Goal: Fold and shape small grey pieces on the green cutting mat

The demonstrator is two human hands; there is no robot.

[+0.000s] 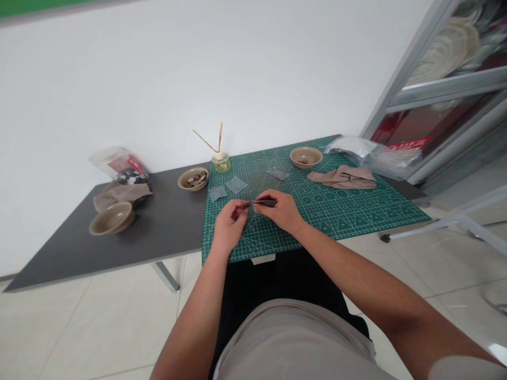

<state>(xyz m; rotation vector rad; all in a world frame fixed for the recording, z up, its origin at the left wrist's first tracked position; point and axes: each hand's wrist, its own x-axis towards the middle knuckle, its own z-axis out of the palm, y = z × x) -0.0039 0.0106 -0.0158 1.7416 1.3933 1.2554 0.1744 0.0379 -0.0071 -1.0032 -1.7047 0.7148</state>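
Over the green cutting mat [325,203] my two hands meet near its front edge. My right hand [283,211] is closed on a thin dark flat piece [267,202], pinched between thumb and fingers. Fingertips of my left hand [231,224] are pressed together close to the right ones, and what they hold is too small to make out. Just beyond the hands lie small clear plastic bags [236,184], two at the left and another plastic bag [278,172] farther right. A tan bowl [193,179] with brown and pale pieces stands left of the mat.
On the mat's right are a second bowl [306,157], a crumpled brown cloth [344,177] and clear plastic packaging [372,153]. A reed diffuser [221,161] stands by the wall. At left are a third bowl [112,219], another cloth [122,195] and a tipped plastic container [119,161].
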